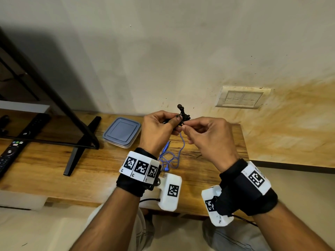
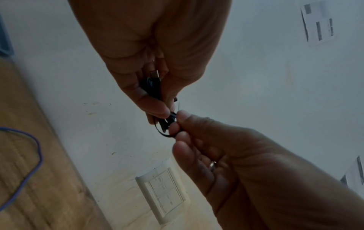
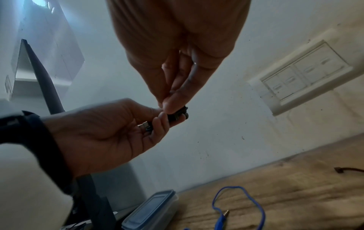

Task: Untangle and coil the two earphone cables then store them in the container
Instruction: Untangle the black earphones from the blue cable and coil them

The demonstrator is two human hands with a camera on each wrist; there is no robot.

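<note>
The left hand (image 1: 157,131) grips the coiled black earphones (image 1: 183,115) in the air above the table (image 1: 54,169), and the right hand (image 1: 206,136) pinches a strand of this bundle between thumb and fingertips. The blue earphones (image 1: 172,156) lie loose on the table between the wrists. The container (image 1: 122,132) stands closed near the back edge, with free wood between it and the blue cable.

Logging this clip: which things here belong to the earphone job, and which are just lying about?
Part of the job:
- black earphone cable, bundled, pinched by left hand and right hand
- blue earphone cable, loose on the table
- container, lid on

Lying about:
- remote controls
- TV stand
- wall switch plate
</note>
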